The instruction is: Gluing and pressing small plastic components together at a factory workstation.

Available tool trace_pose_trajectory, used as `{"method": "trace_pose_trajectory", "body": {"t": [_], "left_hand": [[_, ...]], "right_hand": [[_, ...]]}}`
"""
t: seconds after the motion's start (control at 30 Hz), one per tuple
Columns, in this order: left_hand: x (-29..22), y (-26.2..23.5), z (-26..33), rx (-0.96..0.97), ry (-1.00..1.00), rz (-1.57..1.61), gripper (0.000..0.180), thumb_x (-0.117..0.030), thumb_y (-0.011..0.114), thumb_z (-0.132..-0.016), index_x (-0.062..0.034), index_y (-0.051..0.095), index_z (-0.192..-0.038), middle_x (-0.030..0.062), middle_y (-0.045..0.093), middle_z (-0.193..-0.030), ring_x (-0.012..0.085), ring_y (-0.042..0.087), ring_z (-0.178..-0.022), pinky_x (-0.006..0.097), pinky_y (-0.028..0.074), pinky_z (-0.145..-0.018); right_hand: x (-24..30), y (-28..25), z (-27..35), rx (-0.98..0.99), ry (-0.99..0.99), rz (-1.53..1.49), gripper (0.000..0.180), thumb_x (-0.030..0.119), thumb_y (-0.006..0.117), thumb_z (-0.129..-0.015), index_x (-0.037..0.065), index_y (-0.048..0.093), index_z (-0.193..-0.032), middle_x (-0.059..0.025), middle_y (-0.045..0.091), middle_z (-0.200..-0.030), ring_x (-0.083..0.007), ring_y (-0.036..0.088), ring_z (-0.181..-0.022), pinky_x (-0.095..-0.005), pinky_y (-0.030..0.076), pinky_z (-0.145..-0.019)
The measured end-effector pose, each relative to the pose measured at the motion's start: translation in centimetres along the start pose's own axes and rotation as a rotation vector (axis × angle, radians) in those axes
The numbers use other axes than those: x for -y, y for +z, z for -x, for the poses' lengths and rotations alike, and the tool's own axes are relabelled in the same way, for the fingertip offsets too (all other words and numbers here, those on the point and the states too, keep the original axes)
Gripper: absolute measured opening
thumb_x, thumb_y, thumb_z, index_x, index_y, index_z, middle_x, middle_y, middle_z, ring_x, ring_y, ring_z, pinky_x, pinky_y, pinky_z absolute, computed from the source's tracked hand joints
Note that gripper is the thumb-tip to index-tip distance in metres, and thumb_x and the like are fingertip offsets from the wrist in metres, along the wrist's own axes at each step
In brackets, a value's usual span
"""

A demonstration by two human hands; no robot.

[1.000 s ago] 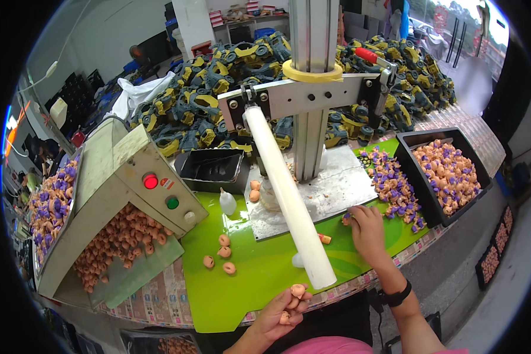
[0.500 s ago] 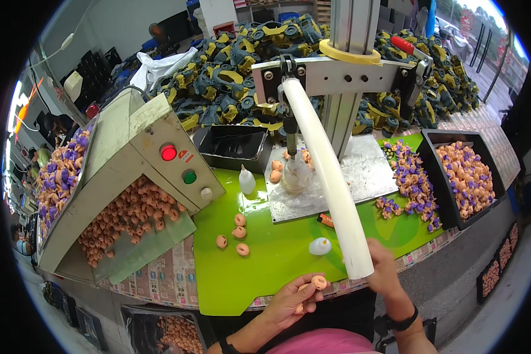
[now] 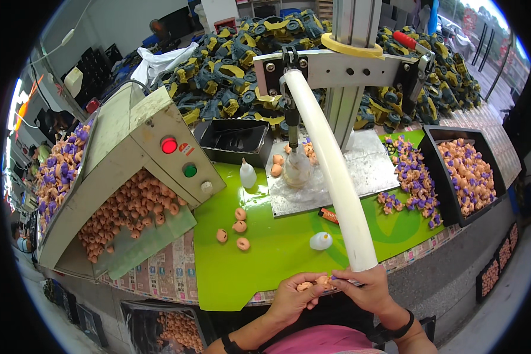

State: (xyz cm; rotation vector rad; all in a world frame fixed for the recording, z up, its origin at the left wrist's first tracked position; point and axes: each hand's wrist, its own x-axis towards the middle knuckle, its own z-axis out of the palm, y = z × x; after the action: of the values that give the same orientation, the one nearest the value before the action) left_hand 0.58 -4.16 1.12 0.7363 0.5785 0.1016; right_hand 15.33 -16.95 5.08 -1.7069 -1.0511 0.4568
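Observation:
In front of my body, at the near edge of the green mat [image 3: 230,283], my hands meet. My left hand [image 3: 292,298] is closed on small peach-coloured hollow toy heads [image 3: 304,287]; one of them sits at the fingertips. My right hand [image 3: 366,289] pinches a small purple piece [image 3: 334,277] against that head. Its fingers are partly covered by the lower end of the white press lever [image 3: 330,159]. A white squeeze bottle [image 3: 321,241] lies just beyond my hands. Several loose toy heads [image 3: 239,226] rest on the mat to the left.
At left stands a beige machine [image 3: 153,130] with toy heads in its opening. The press's metal plate [image 3: 366,171] is behind the lever. Purple-and-peach figures [image 3: 416,177] lie beside a full black bin [image 3: 454,221]. An upright bottle [image 3: 248,176] and piled toy vehicles [image 3: 218,76] are farther back.
My right hand has come left and down from behind the lever to my left hand, with a small purple piece now at its fingertips. My left hand still holds the toy heads.

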Motion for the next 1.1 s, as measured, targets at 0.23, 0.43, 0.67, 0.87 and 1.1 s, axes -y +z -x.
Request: {"method": "trace_pose_trajectory", "body": {"t": [0.23,0.43,0.67,0.87,1.1], "left_hand": [[0.0,0.7,-0.1,0.029,-0.059,0.010,0.029,-0.015,0.071,-0.087,-0.0018,0.064,-0.112,0.0026,0.065,-0.085,0.0042,0.054,-0.058,0.016,0.043,-0.047],[-1.4,1.4,0.5,-0.018,0.106,-0.178,0.033,-0.014,0.072,-0.085,-0.0013,0.063,-0.115,0.0024,0.063,-0.083,0.0037,0.054,-0.059,0.016,0.043,-0.048],[-3.3,1.0,1.2,-0.047,0.267,-0.213,0.036,-0.005,0.070,-0.085,-0.0005,0.058,-0.119,0.0035,0.063,-0.085,0.0041,0.052,-0.057,0.017,0.043,-0.046],[-4.6,0.9,2.3,-0.150,0.298,-0.246,0.034,-0.005,0.068,-0.087,-0.0015,0.058,-0.119,0.0027,0.062,-0.084,0.0033,0.051,-0.056,0.017,0.042,-0.046],[-5.4,0.3,3.7,-0.150,0.279,-0.146,0.034,-0.006,0.065,-0.089,0.0003,0.056,-0.121,0.0048,0.064,-0.091,0.0041,0.050,-0.055,0.018,0.041,-0.045]], "right_hand": [[-1.4,-0.4,0.0,0.005,-0.051,-0.157,0.027,0.001,0.077,-0.073,0.007,0.074,-0.099,-0.0057,0.065,-0.074,-0.0143,0.061,-0.064,-0.0250,0.047,-0.056],[-0.3,-1.1,-0.7,0.011,-0.162,-0.053,0.027,0.000,0.076,-0.072,0.005,0.073,-0.099,-0.0055,0.065,-0.073,-0.0166,0.061,-0.062,-0.0264,0.048,-0.056],[5.8,-3.9,-8.5,-0.036,-0.571,0.291,0.028,0.007,0.078,-0.072,0.006,0.072,-0.100,-0.0087,0.069,-0.096,-0.0239,0.065,-0.085,-0.0325,0.052,-0.071],[14.4,-4.3,-15.6,-0.020,-1.002,0.278,0.033,0.012,0.069,-0.082,0.002,0.067,-0.114,-0.0142,0.062,-0.124,-0.0276,0.061,-0.108,-0.0371,0.045,-0.093],[17.2,-4.9,-27.9,-0.381,-1.071,0.312,0.040,0.018,0.058,-0.092,0.000,0.054,-0.127,-0.0180,0.056,-0.130,-0.0335,0.055,-0.117,-0.0389,0.039,-0.102]]}}
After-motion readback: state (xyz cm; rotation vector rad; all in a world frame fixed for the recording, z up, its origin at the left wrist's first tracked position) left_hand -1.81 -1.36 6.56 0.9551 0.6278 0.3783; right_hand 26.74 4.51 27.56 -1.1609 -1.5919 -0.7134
